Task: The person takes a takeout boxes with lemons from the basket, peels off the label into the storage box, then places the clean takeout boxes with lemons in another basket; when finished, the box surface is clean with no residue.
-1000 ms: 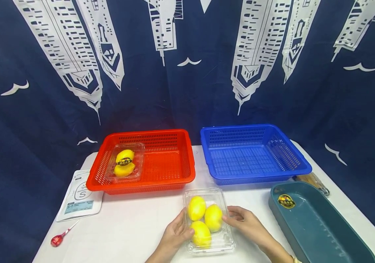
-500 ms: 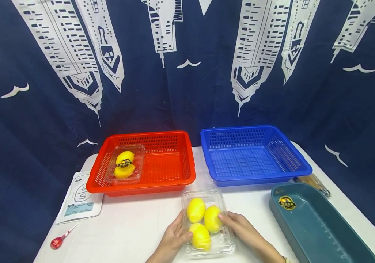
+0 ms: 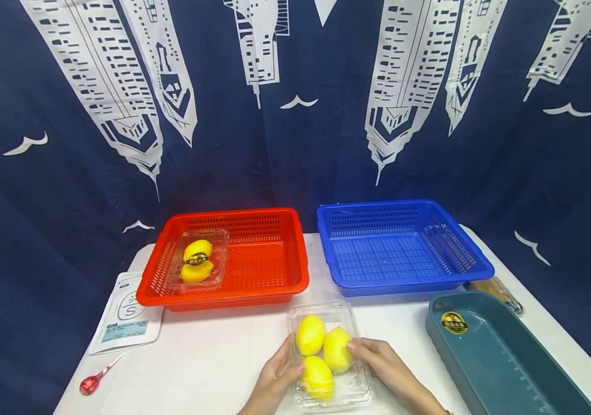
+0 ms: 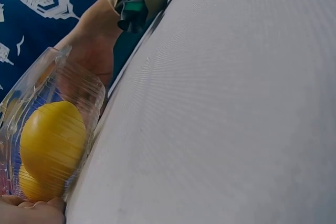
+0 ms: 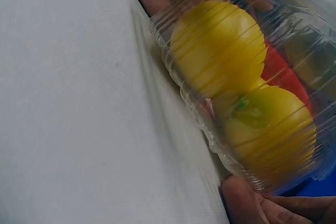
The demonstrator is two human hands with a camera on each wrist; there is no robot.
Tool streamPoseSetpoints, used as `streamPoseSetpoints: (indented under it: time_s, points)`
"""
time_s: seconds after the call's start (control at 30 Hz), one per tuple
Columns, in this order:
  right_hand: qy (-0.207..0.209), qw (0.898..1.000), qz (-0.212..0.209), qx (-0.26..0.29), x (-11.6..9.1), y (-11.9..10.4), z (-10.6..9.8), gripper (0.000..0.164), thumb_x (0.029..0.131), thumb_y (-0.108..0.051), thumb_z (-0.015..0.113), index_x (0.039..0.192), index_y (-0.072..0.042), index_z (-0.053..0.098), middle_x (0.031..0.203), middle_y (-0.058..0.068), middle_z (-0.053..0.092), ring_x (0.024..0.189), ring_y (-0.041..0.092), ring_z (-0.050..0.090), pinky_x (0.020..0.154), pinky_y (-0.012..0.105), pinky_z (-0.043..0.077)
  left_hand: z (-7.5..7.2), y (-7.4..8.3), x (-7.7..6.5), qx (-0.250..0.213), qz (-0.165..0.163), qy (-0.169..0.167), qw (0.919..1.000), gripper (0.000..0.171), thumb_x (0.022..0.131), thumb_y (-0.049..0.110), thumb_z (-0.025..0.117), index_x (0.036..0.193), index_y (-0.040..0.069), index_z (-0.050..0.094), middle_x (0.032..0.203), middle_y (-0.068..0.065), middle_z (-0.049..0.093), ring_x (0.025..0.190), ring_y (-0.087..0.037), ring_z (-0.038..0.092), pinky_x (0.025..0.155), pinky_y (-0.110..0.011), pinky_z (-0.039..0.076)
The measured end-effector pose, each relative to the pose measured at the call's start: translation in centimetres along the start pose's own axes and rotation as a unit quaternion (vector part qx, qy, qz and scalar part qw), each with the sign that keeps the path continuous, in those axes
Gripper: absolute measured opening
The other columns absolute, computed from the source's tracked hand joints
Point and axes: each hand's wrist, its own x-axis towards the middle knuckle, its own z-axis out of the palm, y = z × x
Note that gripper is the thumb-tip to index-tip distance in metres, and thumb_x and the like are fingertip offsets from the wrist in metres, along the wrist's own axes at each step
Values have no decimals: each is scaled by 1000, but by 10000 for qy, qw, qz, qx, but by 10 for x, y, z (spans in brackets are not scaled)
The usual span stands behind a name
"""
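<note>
A clear plastic clamshell box (image 3: 353, 386) holding three yellow lemons (image 3: 318, 377) lies low over the white table in the middle front of the head view. My left hand (image 3: 275, 377) grips its left side, thumb on top near the lowest lemon. On the right side my right hand (image 3: 391, 369) grips the box, its thumb over the right-hand lemon. The ribbed side wall shows close up in both wrist views, with a lemon (image 4: 52, 140) behind it in the left one and two lemons (image 5: 218, 48) in the right one.
A red basket (image 3: 254, 297) at the back left holds another clear box with lemons. Beside it stands a blue basket (image 3: 404, 282). A dark teal tray (image 3: 503, 357) is at right, a white pouch (image 3: 127, 314) and a red lollipop (image 3: 90, 384) at left.
My right thumb has moved from the box's right edge onto its top, over the lemon, and the right hand has closed in along that side. My left hand keeps its hold.
</note>
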Motion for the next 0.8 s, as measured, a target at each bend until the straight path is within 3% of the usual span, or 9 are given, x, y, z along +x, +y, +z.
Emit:
streamPoseSetpoints:
  time_s: [0.07,0.13,0.5,0.8]
  points:
    - [76,10000,-13,-56,-1,1,0,58,100,-33,48,128,18,51,110,15,70,94,13,65,79,24,58,1,0,0,118,-16,77,9999,77,99,25,50,152,-9,6,160,-26,4,148,-43,7,119,-40,19]
    - [152,9998,-1,-116,-1,1,1,56,100,-33,49,126,16,54,108,14,70,92,12,65,78,23,57,2,0,1,162,-22,111,9998,77,100,25,50,152,-10,6,160,-27,5,148,-44,9,118,-45,16]
    - [310,9991,86,-287,-1,3,2,53,99,-35,50,121,12,59,102,11,70,89,12,63,76,22,55,3,1,0,126,31,110,9999,77,100,26,51,152,-9,7,159,-28,9,147,-44,13,117,-42,22]
    - [157,9998,83,-52,-2,1,-2,54,99,-34,51,122,15,57,98,10,70,88,15,64,75,24,57,4,2,1,196,-62,317,9993,76,98,26,54,152,-8,12,158,-31,13,146,-46,18,118,-50,25]
